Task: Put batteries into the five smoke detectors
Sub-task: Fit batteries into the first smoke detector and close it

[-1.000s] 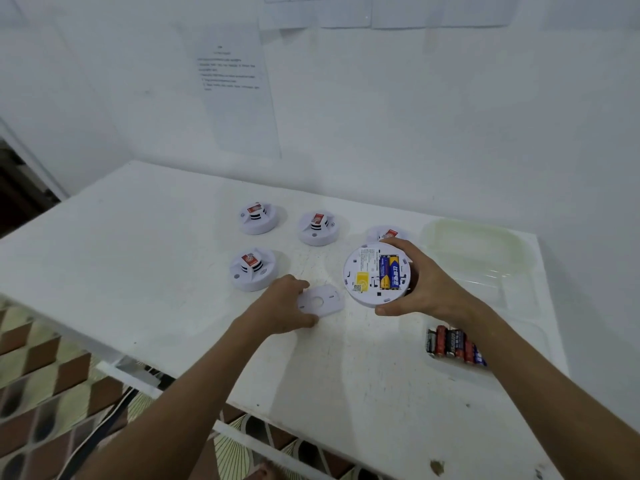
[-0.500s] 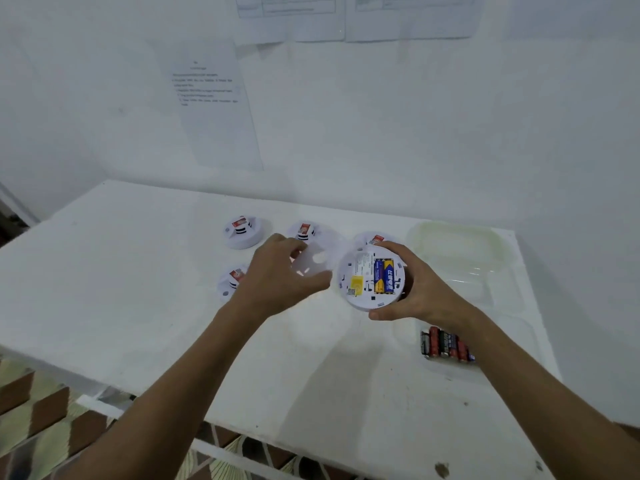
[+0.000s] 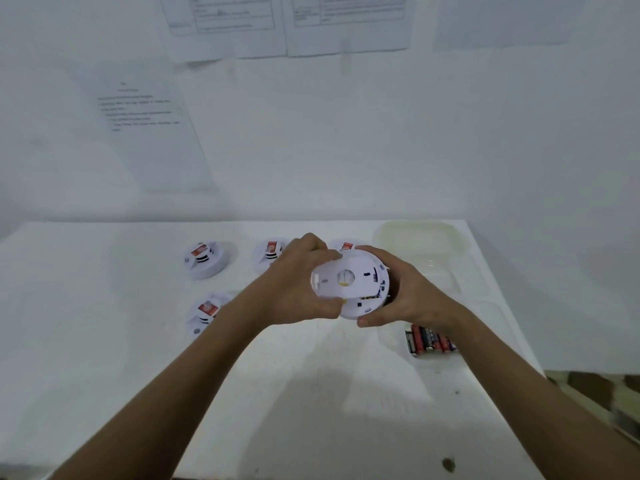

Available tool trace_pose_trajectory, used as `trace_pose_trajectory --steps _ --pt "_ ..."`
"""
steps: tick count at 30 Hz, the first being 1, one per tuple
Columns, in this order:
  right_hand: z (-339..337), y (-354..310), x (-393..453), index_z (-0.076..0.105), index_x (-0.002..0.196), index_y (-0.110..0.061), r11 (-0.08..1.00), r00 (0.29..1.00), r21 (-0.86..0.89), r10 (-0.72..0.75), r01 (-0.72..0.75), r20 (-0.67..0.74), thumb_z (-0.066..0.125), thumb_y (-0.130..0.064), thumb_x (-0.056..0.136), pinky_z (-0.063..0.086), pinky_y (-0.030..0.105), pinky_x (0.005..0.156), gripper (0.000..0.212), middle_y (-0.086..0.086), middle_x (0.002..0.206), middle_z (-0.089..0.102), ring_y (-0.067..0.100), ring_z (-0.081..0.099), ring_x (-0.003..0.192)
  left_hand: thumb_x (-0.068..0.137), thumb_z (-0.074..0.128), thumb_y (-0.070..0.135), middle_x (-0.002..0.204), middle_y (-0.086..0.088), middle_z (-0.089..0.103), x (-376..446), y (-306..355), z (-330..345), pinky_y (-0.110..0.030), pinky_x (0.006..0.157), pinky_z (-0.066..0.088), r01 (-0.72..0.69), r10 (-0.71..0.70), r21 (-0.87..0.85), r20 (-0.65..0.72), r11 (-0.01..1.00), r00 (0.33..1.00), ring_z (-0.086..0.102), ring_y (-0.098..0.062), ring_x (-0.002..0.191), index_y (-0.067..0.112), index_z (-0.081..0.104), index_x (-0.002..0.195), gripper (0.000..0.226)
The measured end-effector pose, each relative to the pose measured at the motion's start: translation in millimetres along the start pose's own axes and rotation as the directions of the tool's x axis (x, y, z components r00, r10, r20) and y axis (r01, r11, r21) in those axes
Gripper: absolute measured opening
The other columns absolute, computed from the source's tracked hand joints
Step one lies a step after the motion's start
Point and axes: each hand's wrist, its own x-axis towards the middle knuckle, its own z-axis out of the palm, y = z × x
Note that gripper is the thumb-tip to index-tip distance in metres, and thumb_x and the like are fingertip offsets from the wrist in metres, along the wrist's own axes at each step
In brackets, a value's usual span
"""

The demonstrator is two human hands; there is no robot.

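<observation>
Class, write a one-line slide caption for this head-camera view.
Both hands, left and right, fit the cover plate onto a smoke detector.

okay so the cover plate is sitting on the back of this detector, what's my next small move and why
Probably twist the cover plate with your left hand until it seats, while your right hand steadies the detector. The plate looks skewed, with the detector's edge exposed beside it.

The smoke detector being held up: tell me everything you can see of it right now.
The round white plastic smoke detector is held above the white table, back side tilted toward the camera. A white cover plate with a round centre hole lies over most of its back, not yet seated flush; a strip of the inside shows at the lower right. The left hand grips the plate's edge; the right hand cups the detector's rim.
</observation>
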Motion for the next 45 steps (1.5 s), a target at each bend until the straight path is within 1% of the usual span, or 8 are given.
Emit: trace_pose_trajectory --steps 10,17,26,29,34,38,43,45 --pt "-3.3 -2.3 -1.6 0.043 0.145 -0.024 0.999 0.999 -0.018 0.039 -0.039 -0.002 0.086 0.011 0.063 0.057 0.033 0.087 0.099 -0.002 0.130 0.063 0.019 0.061 0.120 0.064 0.079 0.047 0.105 0.014 0.048 9.8 -4.3 5.3 -0.012 0.074 0.035 -0.006 0.009 -0.095 0.024 0.995 1.000 0.046 0.002 0.100 0.029 0.057 0.129 0.071" --pt "-6.4 1.3 2.7 0.046 0.143 -0.030 0.997 0.998 -0.050 0.059 -0.058 0.005 0.090 0.005 0.061 0.057 0.043 0.094 0.099 -0.002 0.130 0.062 0.021 0.060 0.120 0.067 0.080 0.054 0.104 0.019 0.049 16.8 -14.5 2.1 -0.010 0.073 0.038 0.032 -0.023 -0.078 0.107 0.996 0.994 0.049 -0.001 0.094 0.036 0.057 0.130 0.069" --pt "-2.7 1.8 6.0 0.046 0.144 -0.024 1.000 1.000 0.007 0.013 -0.013 -0.006 0.086 0.013 0.063 0.058 0.044 0.091 0.098 0.003 0.136 0.058 0.024 0.058 0.124 0.070 0.075 0.058 0.104 0.020 0.044 15.6 -18.6 2.2 -0.009 0.072 0.038 0.043 -0.034 -0.090 0.093 0.995 0.995 0.046 0.002 0.098 0.045 0.050 0.133 0.069" --pt "-2.4 0.7 6.7 0.045 0.144 -0.025 1.000 1.000 -0.008 0.018 -0.018 -0.003 0.088 0.010 0.062 0.057 0.049 0.093 0.099 0.003 0.136 0.058 0.025 0.057 0.125 0.074 0.077 0.050 0.104 0.031 0.046 13.2 -15.3 2.4 -0.008 0.071 0.042 0.022 -0.008 -0.139 0.103 0.990 0.995 0.049 0.004 0.099 0.040 0.052 0.133 0.064" --pt "-0.9 1.8 7.3 0.045 0.144 -0.026 0.999 0.999 -0.036 0.038 -0.038 -0.015 0.089 0.007 0.062 0.056 0.050 0.094 0.099 0.001 0.134 0.060 0.024 0.058 0.123 0.070 0.079 0.054 0.119 0.014 0.046 12.0 -21.4 5.4 -0.011 0.075 0.043 0.035 -0.028 -0.104 0.060 0.994 0.998 0.046 -0.004 0.105 0.044 0.051 0.130 0.067" --pt "-0.7 1.4 6.7 0.044 0.145 -0.026 0.998 0.999 -0.035 0.045 -0.045 -0.002 0.089 0.006 0.062 0.056 0.051 0.094 0.100 0.001 0.134 0.061 0.024 0.059 0.123 0.071 0.078 0.053 0.119 0.013 0.043 14.3 -19.8 2.2 -0.008 0.072 0.040 0.056 -0.048 -0.085 0.100 0.995 0.994 0.042 0.000 0.100 0.043 0.051 0.131 0.066" --pt "1.0 -1.3 6.5 0.043 0.146 -0.022 1.000 1.000 -0.006 0.009 -0.009 -0.004 0.086 0.012 0.064 0.056 0.045 0.095 0.099 0.002 0.139 0.057 0.023 0.058 0.125 0.076 0.077 0.044 0.112 0.028 0.053 12.1 -10.9 3.4 -0.004 0.069 0.047 0.114 -0.070 -0.287 0.160 0.951 0.985 0.057 0.010 0.096 0.040 0.056 0.125 0.053" --pt "1.1 -1.7 7.1 0.043 0.146 -0.022 1.000 1.000 0.009 0.008 -0.008 -0.003 0.085 0.013 0.064 0.057 0.046 0.094 0.098 0.003 0.138 0.057 0.024 0.057 0.125 0.077 0.075 0.047 0.118 0.022 0.060 11.6 -9.3 7.5 -0.015 0.079 0.054 0.112 -0.076 -0.315 0.123 0.942 0.989 0.060 0.004 0.100 0.039 0.059 0.124 0.051"
